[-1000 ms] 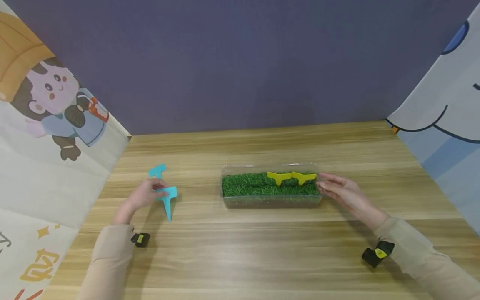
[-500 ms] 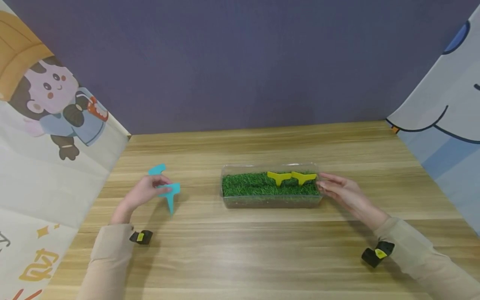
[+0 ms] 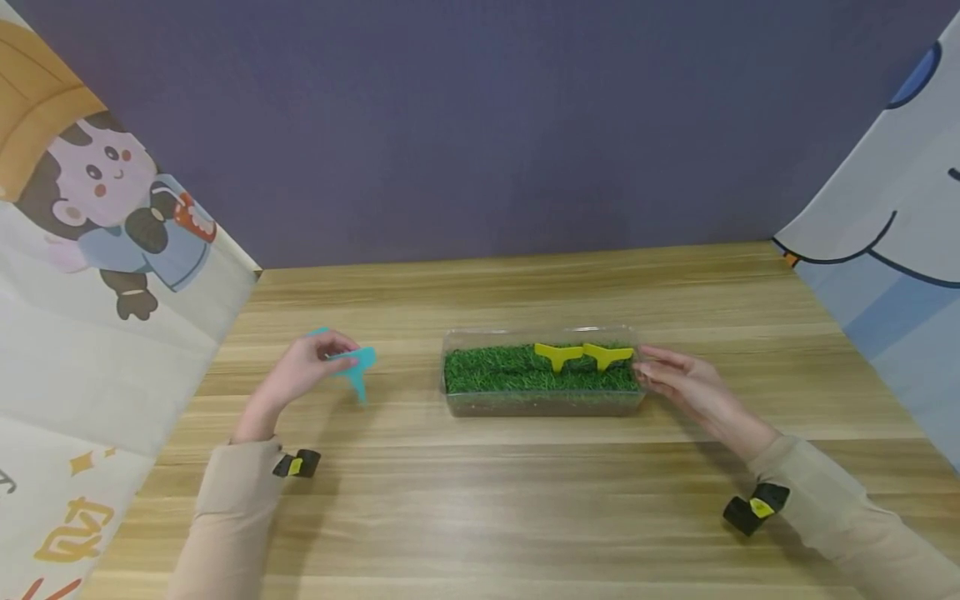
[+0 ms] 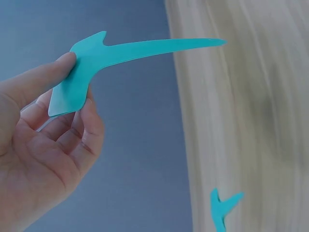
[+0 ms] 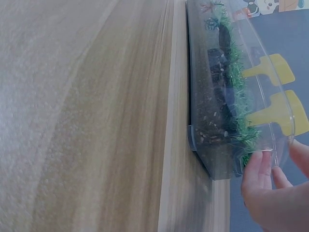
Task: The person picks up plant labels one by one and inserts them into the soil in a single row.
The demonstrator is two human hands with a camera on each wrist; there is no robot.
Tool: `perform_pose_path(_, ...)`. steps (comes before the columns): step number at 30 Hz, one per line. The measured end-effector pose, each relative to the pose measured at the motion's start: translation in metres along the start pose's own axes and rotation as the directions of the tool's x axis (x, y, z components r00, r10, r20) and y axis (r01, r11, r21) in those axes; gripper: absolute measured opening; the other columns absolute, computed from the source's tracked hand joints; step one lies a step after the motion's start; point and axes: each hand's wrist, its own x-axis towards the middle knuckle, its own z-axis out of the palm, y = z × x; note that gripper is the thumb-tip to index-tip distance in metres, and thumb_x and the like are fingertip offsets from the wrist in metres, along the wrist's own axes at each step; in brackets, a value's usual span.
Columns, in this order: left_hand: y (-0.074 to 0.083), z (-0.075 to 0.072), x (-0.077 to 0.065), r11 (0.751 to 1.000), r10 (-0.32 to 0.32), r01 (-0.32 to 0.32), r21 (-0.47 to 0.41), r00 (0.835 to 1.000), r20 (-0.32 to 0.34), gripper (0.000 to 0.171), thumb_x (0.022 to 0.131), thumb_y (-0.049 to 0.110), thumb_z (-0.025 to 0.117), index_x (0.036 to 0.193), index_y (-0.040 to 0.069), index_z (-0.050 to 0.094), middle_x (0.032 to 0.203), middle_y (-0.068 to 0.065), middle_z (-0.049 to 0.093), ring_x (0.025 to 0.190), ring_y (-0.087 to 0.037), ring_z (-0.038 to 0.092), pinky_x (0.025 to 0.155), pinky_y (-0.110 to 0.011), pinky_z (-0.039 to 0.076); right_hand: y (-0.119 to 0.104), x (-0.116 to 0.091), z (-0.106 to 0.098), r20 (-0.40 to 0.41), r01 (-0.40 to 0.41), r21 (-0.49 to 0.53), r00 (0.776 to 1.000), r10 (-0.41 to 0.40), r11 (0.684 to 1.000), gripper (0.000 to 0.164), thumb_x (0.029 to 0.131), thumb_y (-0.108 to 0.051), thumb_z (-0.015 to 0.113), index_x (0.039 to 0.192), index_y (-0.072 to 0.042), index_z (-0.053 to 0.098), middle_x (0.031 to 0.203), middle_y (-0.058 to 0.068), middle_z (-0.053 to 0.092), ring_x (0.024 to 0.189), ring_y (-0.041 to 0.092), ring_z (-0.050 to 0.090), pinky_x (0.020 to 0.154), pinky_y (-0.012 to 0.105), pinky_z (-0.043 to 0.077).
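The left hand's (image 3: pixel 302 368) fingers (image 4: pixel 91 126) pinch a turquoise T-shaped plant label (image 4: pixel 91 63) by its broad head, leaving its pointed stem free above the tabletop (image 3: pixel 510 500). The right hand (image 3: pixel 688 390) grips the clear planter's (image 3: pixel 546 406) right end, apparently steadying it. Two yellow labels (image 3: pixel 558 356) stand in its grass (image 3: pixel 491 379); another turquoise label (image 4: pixel 221 209) lies beyond the left hand.

An orange character (image 3: pixel 77 531), apparently 财, marks the left wall (image 3: pixel 52 358).
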Motion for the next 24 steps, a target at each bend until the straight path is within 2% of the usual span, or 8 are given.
perform_pose_path(9, 0.025, 0.006, 0.009, 0.998, 0.056, -0.056, -0.018, 0.998, -0.036, 0.023, 0.084, 0.022, 0.061, 0.099, 0.006, 0.061, 0.090, -0.007, 0.061, 0.079, -0.019, 0.052, 0.063, -0.027, 0.045, 0.000, 0.000, 0.000, 0.020, 0.010, 0.014, 1.000, -0.010, 1.000, 0.026, 0.085, 0.000, 0.054, 0.102, -0.020, 0.060, 0.098, 0.002, 0.064, 0.091, 0.011, 0.060, 0.084, 0.022, 0.046)
perform_pose_path(16, 0.049, 0.010, 0.017, 0.997, 0.039, -0.041, -0.062, 0.999, -0.029, 0.025, 0.083, 0.029, 0.061, 0.100, 0.010, 0.061, 0.094, -0.005, 0.060, 0.081, -0.020, 0.051, 0.065, -0.030, 0.044, 0.000, 0.000, 0.000, 0.019, 0.006, 0.018, 1.000, -0.007, 1.000, 0.026, 0.085, 0.000, 0.054, 0.102, -0.019, 0.060, 0.097, 0.002, 0.064, 0.091, 0.011, 0.060, 0.085, 0.022, 0.045)
perform_pose_path(24, 0.066, 0.017, 0.026, 0.988, 0.114, -0.119, -0.095, 0.992, -0.053, 0.025, 0.084, 0.026, 0.061, 0.101, 0.009, 0.061, 0.098, -0.005, 0.060, 0.088, -0.018, 0.052, 0.070, -0.033, 0.044, -0.001, 0.000, 0.001, 0.003, 0.000, 0.032, 1.000, 0.000, 0.999, 0.026, 0.084, 0.001, 0.054, 0.099, -0.019, 0.061, 0.096, 0.002, 0.064, 0.089, 0.011, 0.060, 0.084, 0.022, 0.046)
